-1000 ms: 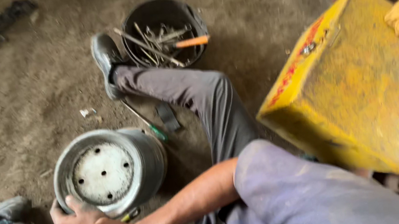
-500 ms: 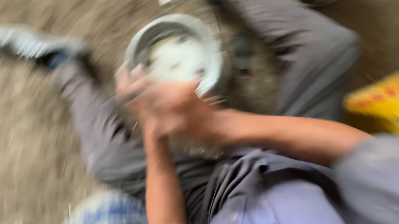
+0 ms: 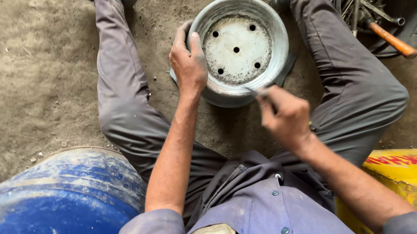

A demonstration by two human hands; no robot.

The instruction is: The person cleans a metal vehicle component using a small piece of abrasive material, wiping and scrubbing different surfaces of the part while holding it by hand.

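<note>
Resting on the dirt floor [image 3: 23, 74] between the person's legs, the drum [image 3: 239, 49] looks heavy, stiff metal, best held by its rim. The left hand [image 3: 188, 65] curls over the drum's left rim; the right hand [image 3: 285, 116], just below the drum, is closed around a thin tool [image 3: 263, 94].

A round grey metal drum [image 3: 240, 46] lies on the dirt floor between the seated person's legs, open side up, its flat pale inner face dusty and pierced by five small holes. A thin metal tool [image 3: 259, 92], mostly hidden and blurred, reaches its near rim.
</note>
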